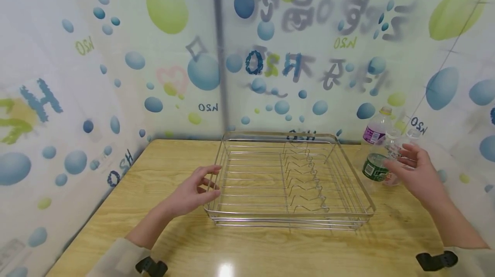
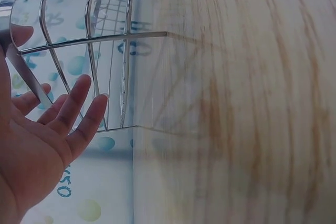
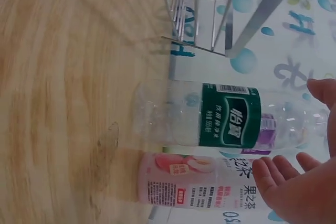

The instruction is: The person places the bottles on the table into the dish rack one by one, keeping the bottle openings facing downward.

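Occupying frame centre: wire rack [image 1: 290,215], metal, on a wooden table [image 1: 247,251]. Left hand [image 1: 195,189], at the rack's left side: fingers loosely spread, contact hard to confirm. Right hand [image 1: 415,171], right of frame: thumb and fingers wide apart, beside green-labelled bottle [image 1: 375,167] and pink-labelled bottle [image 3: 194,179], both upright. Purple-labelled bottle [image 1: 374,134]: upright, behind the green one.

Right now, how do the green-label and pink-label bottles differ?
The green-label bottle wears a band with clear plastic below; the pink-label bottle has printing down near its base. The green-label bottle stands closer to the wire rack, the pink-label bottle farther. Both stand upright on the table.
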`<state>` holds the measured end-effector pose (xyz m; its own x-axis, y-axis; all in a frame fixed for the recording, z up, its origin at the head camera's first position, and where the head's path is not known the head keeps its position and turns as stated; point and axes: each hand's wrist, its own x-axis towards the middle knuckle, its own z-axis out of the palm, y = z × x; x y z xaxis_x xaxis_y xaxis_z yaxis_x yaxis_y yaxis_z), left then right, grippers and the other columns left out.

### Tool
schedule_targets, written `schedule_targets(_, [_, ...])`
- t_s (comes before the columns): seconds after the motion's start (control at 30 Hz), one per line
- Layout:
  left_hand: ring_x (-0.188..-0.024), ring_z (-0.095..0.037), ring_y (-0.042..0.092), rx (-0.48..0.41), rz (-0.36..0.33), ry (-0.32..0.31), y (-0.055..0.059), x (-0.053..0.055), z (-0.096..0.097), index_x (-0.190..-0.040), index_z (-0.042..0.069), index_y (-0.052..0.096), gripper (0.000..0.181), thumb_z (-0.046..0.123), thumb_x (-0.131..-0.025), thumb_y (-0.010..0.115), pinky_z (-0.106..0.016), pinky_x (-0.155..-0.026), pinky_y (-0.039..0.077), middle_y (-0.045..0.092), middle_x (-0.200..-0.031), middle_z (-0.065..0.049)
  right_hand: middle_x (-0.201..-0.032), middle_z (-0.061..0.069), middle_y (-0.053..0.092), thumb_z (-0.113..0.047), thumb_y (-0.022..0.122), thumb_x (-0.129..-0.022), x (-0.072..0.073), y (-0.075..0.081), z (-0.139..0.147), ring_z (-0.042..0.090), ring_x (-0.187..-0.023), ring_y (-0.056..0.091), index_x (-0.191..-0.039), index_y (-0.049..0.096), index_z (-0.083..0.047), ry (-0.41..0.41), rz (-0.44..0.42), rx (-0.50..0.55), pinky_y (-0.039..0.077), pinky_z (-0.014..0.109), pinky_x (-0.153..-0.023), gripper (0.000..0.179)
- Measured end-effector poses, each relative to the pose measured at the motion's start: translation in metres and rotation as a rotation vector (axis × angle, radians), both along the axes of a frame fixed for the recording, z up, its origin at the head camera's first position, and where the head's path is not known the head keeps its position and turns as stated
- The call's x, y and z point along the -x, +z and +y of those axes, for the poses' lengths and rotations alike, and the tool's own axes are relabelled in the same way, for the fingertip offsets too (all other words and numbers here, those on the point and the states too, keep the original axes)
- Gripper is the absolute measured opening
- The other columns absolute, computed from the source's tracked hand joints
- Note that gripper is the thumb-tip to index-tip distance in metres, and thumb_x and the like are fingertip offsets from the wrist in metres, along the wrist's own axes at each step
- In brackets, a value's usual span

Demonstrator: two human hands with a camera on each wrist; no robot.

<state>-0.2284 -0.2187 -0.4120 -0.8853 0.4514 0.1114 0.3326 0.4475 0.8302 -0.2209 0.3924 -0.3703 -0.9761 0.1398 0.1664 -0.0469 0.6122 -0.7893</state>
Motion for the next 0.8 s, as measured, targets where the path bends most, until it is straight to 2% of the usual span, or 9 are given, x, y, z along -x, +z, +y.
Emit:
schedule_targets(0.1, [-0.122,-0.025,0.066,-0.003,0.002,-0.004,0.000,0.000,0.000,-0.167,0.017,0.041,0.070,0.025,-0.105,0.075,-0.033,-0.099,0.060,0.041,-0.165,-0.024,-0.174,0.043,0.013,-0.045,0.064,-0.111,0.004,0.000,-0.004,0.067,-0.152,0.026,-0.172,-0.006,0.002,-0.001,-0.031,0.016,0.047,0.053,-0.124,0.104])
schedule_targets(0.17, [-0.122,-0.025,0.066,-0.006,0.003,-0.005,0.000,0.000,0.000,-0.167,0.018,0.041,0.070,0.024,-0.106,0.075,-0.033,-0.100,0.060,0.040,-0.165,-0.025,-0.175,0.043,0.009,-0.046,0.065,-0.110,0.007,0.000,-0.007,0.068,-0.154,0.022,-0.172,-0.008,0.002,-0.010,-0.041,0.034,0.032,0.079,-0.122,0.108])
schedule_targets(0.33, [-0.122,-0.025,0.066,-0.013,0.002,-0.012,-0.001,0.000,0.000,-0.167,0.018,0.040,0.070,0.024,-0.106,0.074,-0.032,-0.100,0.059,0.040,-0.165,-0.025,-0.175,0.044,0.004,-0.047,0.067,-0.109,0.014,0.000,-0.013,0.069,-0.157,0.017,-0.171,-0.013,0.002,-0.018,-0.056,0.061,0.029,0.083,-0.119,0.113])
schedule_targets(0.53, [-0.122,-0.025,0.065,-0.012,-0.005,-0.017,-0.001,0.001,0.000,-0.168,0.013,0.038,0.072,0.024,-0.107,0.073,-0.029,-0.098,0.059,0.039,-0.166,-0.025,-0.172,0.048,0.002,-0.044,0.065,-0.110,0.017,-0.005,-0.014,0.071,-0.157,0.016,-0.169,-0.019,0.003,0.003,-0.092,0.048,0.051,0.067,-0.114,0.113])
schedule_targets(0.6, [-0.122,-0.025,0.065,-0.013,-0.007,-0.018,-0.001,0.001,0.000,-0.169,0.012,0.037,0.072,0.024,-0.107,0.073,-0.029,-0.098,0.059,0.039,-0.166,-0.025,-0.172,0.048,0.002,-0.044,0.065,-0.110,0.018,-0.007,-0.014,0.072,-0.156,0.016,-0.168,-0.018,0.004,0.005,-0.099,0.041,0.064,0.049,-0.100,0.113])
schedule_targets(0.67, [-0.122,-0.026,0.065,-0.016,-0.010,-0.021,-0.001,0.001,0.000,-0.169,0.012,0.037,0.072,0.024,-0.107,0.072,-0.029,-0.098,0.059,0.038,-0.166,-0.025,-0.171,0.048,0.002,-0.044,0.066,-0.110,0.019,-0.008,-0.014,0.072,-0.155,0.016,-0.169,-0.017,0.005,0.006,-0.104,0.044,0.067,0.035,-0.088,0.113])
schedule_targets(0.7, [-0.122,-0.026,0.065,-0.017,-0.010,-0.023,-0.002,0.001,-0.001,-0.169,0.012,0.037,0.072,0.024,-0.108,0.072,-0.030,-0.098,0.059,0.038,-0.166,-0.025,-0.172,0.048,0.002,-0.045,0.066,-0.110,0.019,-0.009,-0.014,0.072,-0.155,0.015,-0.169,-0.017,0.005,0.007,-0.108,0.042,0.067,0.037,-0.088,0.113])
schedule_targets(0.77, [-0.122,-0.026,0.065,-0.018,-0.012,-0.026,-0.002,0.001,-0.001,-0.169,0.012,0.037,0.071,0.025,-0.108,0.072,-0.030,-0.099,0.059,0.038,-0.166,-0.025,-0.171,0.049,0.005,-0.044,0.066,-0.110,0.020,-0.011,-0.013,0.073,-0.154,0.017,-0.169,-0.016,0.006,0.013,-0.107,0.033,0.059,0.018,-0.070,0.113])
schedule_targets(0.8, [-0.122,-0.026,0.065,-0.018,-0.012,-0.027,-0.002,0.001,-0.001,-0.169,0.012,0.037,0.071,0.025,-0.108,0.072,-0.030,-0.099,0.058,0.038,-0.166,-0.026,-0.171,0.049,0.006,-0.044,0.066,-0.110,0.021,-0.012,-0.013,0.073,-0.154,0.018,-0.169,-0.015,0.007,0.014,-0.108,0.021,0.056,0.016,-0.069,0.113])
